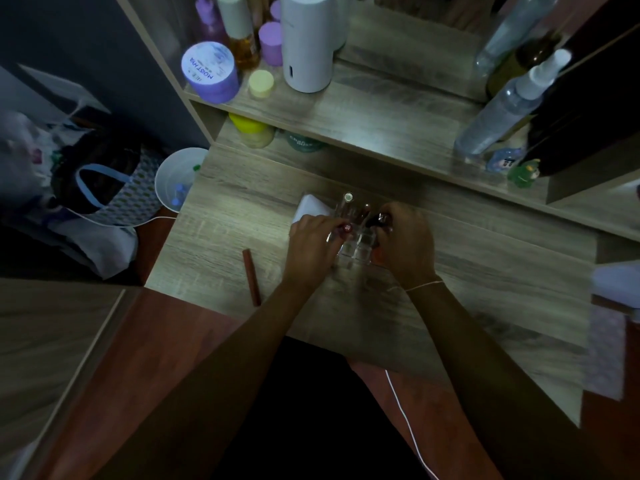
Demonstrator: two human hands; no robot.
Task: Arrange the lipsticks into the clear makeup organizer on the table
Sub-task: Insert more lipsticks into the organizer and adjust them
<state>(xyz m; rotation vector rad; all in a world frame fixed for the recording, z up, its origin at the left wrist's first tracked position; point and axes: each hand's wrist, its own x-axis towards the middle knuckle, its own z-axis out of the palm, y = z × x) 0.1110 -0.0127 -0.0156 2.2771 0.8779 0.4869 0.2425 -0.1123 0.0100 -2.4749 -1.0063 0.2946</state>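
Observation:
The clear makeup organizer [358, 249] stands on the wooden table [242, 216] between my hands, with a few lipsticks upright in its far slots, one with a pale cap [347, 198]. My left hand [311, 244] grips a lipstick with a red end [346, 228] over the organizer's left side. My right hand [407, 242] holds a dark lipstick [377, 219] at the organizer's right side. A long brown lipstick [251, 277] lies loose on the table to the left.
A white object [310, 206] sits just behind my left hand. The shelf [381, 109] above carries jars, bottles and a white cylinder [306, 43]. A white bin [175, 180] and a bag [107, 181] stand on the floor at left. A white cord [405, 417] runs past my right arm.

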